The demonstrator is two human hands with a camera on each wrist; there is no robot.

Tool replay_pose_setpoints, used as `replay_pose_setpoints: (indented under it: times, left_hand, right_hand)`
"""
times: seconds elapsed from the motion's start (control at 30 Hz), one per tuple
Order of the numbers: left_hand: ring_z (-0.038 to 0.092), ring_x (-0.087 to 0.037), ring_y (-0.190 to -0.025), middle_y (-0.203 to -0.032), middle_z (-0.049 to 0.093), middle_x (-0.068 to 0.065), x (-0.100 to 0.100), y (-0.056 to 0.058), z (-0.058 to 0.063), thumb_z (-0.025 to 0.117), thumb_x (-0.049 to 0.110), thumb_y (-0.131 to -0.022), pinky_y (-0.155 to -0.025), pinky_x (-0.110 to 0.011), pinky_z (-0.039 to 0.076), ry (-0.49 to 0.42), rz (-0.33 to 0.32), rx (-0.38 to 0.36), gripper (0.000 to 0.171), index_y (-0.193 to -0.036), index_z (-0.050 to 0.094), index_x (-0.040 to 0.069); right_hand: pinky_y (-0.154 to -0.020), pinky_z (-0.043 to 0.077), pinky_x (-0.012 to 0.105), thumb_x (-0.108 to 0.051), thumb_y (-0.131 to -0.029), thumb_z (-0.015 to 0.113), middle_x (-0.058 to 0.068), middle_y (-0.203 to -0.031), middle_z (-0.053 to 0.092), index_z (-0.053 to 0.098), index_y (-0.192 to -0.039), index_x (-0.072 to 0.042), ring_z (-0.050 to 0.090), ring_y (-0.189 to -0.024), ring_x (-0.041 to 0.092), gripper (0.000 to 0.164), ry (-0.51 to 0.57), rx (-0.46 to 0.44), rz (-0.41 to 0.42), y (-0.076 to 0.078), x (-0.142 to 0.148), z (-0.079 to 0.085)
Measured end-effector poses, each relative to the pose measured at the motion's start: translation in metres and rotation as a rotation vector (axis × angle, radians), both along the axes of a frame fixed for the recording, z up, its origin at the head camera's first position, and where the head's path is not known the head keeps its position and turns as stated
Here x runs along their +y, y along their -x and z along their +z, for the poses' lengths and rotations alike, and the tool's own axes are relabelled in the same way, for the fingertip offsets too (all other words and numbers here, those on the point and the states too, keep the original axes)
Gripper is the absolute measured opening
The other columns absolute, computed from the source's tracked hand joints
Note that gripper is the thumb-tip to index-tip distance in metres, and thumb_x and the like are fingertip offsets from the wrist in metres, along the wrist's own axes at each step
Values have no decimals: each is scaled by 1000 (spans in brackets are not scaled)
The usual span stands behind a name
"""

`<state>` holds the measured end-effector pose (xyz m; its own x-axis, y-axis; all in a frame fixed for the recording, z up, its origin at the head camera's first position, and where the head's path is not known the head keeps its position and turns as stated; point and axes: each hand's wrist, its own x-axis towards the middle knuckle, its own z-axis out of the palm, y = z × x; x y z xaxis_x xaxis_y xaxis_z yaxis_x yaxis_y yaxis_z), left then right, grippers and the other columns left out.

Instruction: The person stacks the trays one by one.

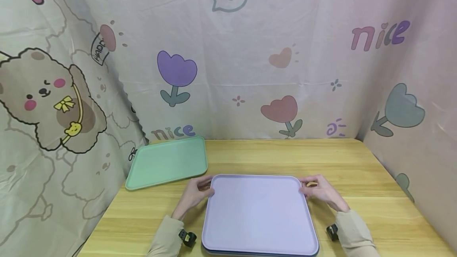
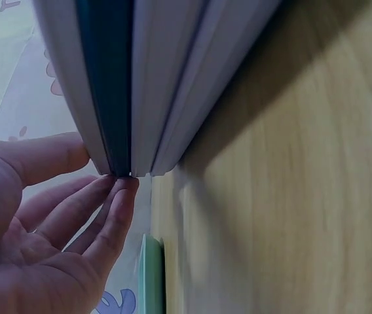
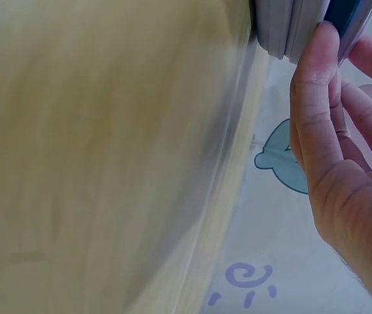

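Observation:
A stack of several rectangular trays lies near the front of the table, a lavender tray point(image 1: 258, 213) on top. Below it a dark blue tray point(image 2: 106, 72) and paler trays point(image 2: 163, 78) show edge-on in the left wrist view. My left hand point(image 1: 194, 193) grips the stack's far left corner, thumb on the lavender rim and fingertips against the edges beneath. At the far right corner my right hand point(image 1: 321, 189) pinches the upper trays the same way; its index fingertip touches near the blue tray point(image 3: 344, 16). Whether fingers reach between the trays cannot be told.
A green tray point(image 1: 169, 163) lies flat at the table's back left, its left end near the curtain. The wooden table point(image 1: 285, 158) ends against a printed curtain point(image 1: 232, 70) at the back and sides. Small black cameras sit at both wrists.

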<state>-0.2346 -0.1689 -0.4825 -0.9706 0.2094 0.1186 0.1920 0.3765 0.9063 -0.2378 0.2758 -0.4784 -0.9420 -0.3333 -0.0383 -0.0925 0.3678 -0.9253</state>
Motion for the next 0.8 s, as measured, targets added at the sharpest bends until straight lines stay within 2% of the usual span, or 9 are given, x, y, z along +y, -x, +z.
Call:
replay_pose_setpoints:
  times: [0.13,0.33,0.8]
  left_hand:
    - [64,-48,-116,-131,58,-38,-1,0,-1,74,-4,-82,-95,-38,59,-11,14,-15,58,-133,51,-18]
    - [62,-48,-120,-132,58,-37,-2,1,0,73,-4,-84,-101,-44,56,-24,-14,-14,56,-133,51,-18]
    - [62,-49,-121,-132,58,-37,-3,1,1,73,-3,-85,-101,-48,55,-30,-24,-24,55,-133,52,-18]
  right_hand:
    - [-66,63,30,-4,-88,69,7,-91,60,61,-124,16,66,-76,7,42,-12,-3,-5,1,0,0]
    - [-67,63,32,-4,-88,69,8,-91,60,62,-124,16,66,-76,7,42,-8,4,-7,1,0,-2]
    - [-68,63,31,-6,-88,71,10,-91,62,60,-126,16,67,-79,8,46,-21,-6,-29,0,-1,-1]
